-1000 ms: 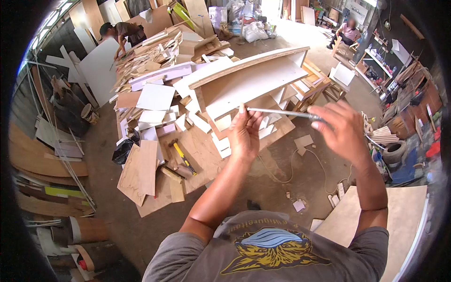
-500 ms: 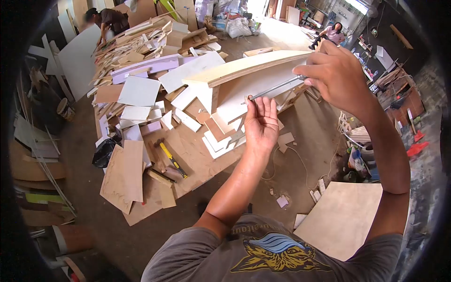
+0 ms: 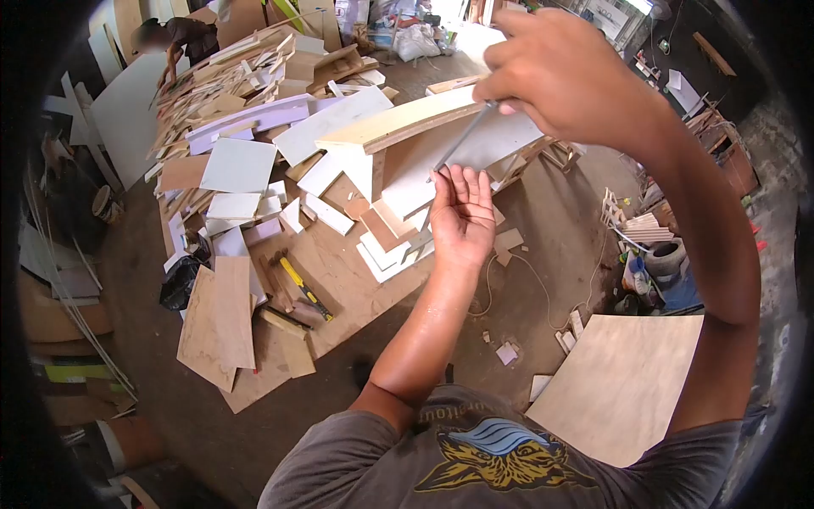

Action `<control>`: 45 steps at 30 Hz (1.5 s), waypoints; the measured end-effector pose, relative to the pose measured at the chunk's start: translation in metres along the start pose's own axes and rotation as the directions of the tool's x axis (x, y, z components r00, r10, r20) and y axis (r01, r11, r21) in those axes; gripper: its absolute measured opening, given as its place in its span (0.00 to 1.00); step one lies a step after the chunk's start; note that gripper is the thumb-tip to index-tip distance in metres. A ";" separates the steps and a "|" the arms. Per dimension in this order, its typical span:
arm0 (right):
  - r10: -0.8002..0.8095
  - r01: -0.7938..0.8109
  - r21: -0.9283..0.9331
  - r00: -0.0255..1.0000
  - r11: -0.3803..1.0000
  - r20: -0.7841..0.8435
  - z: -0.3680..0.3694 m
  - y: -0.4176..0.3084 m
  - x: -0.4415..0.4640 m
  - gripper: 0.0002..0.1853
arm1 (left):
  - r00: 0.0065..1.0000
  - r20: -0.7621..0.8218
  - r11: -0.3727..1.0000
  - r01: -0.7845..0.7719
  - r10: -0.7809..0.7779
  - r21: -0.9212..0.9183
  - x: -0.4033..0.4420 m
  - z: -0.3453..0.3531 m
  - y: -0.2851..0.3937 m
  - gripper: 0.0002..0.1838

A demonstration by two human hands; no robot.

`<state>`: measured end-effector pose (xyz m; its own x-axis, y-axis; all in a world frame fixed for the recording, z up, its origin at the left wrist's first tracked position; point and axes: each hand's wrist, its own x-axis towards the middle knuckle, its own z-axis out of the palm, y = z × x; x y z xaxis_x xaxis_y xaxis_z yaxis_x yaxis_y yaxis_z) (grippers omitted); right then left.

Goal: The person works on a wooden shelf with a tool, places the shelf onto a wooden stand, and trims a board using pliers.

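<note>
A thin, straight metal rod (image 3: 465, 136), like a screwdriver shaft, slants between my two hands. My right hand (image 3: 564, 81) is closed around its upper end, and the fingers hide any handle. Below, my left hand (image 3: 466, 216) is turned palm up, thumb and index finger pinching near the rod's lower tip while the other fingers stretch out. Just behind the hands stands a wooden piece with a curved pale top edge (image 3: 407, 121) and a white panel (image 3: 500, 144).
A worktable (image 3: 356, 301) carries a heap of wood offcuts (image 3: 254, 81), white boards (image 3: 237, 164) and a yellow-black tool (image 3: 303, 288). A plywood sheet (image 3: 623, 382) lies low at the right. Another person (image 3: 188, 38) bends over the heap's far end.
My right hand has moved left and up, and the rod now stands steeper. My left hand has shifted slightly left. The view has turned a little.
</note>
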<state>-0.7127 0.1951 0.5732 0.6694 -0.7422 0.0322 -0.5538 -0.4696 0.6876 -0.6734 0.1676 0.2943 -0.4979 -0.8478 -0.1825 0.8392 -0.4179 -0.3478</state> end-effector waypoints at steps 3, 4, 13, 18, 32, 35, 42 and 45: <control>-0.012 0.013 0.110 1.000 0.994 -0.013 -0.011 0.005 0.006 0.07 | 0.998 -0.042 0.994 0.040 -0.036 0.105 -0.012 0.007 0.008 0.13; -0.011 0.014 0.123 1.000 0.992 -0.021 -0.010 0.007 0.008 0.07 | 0.998 -0.020 0.975 0.067 -0.065 0.210 -0.022 0.010 0.012 0.15; 0.016 -0.025 0.049 0.981 0.998 0.192 -0.007 0.015 0.027 0.07 | 0.643 0.763 -0.824 -0.396 0.066 0.405 -0.051 0.048 0.072 0.14; -0.022 0.010 0.111 0.994 0.994 0.111 -0.001 0.019 0.034 0.06 | 0.775 0.624 -0.852 -0.388 -0.096 0.352 -0.038 0.077 0.077 0.16; 0.006 -0.013 0.110 0.998 0.994 0.067 0.025 0.007 0.025 0.13 | 0.805 0.592 -0.884 -0.258 0.026 0.391 -0.032 0.065 0.079 0.16; 0.052 -0.059 0.228 0.998 0.972 0.038 0.015 0.023 0.004 0.06 | 0.791 0.607 -0.899 -0.208 0.078 0.386 -0.035 0.068 0.071 0.14; 0.240 -0.230 0.332 0.971 0.915 0.011 0.020 0.040 -0.046 0.07 | 0.691 0.709 -0.932 -0.148 0.141 0.330 -0.022 0.058 0.059 0.14; 0.228 -0.186 0.399 0.972 0.898 -0.061 0.033 0.043 -0.067 0.09 | 0.705 0.685 -0.945 -0.067 0.182 0.319 -0.026 0.057 0.050 0.12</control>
<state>-0.7979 0.2086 0.5765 0.5544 -0.7991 0.2326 -0.8191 -0.4744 0.3224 -0.6063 0.1497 0.3344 -0.0488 -0.8974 0.4385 -0.6906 0.3475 0.6343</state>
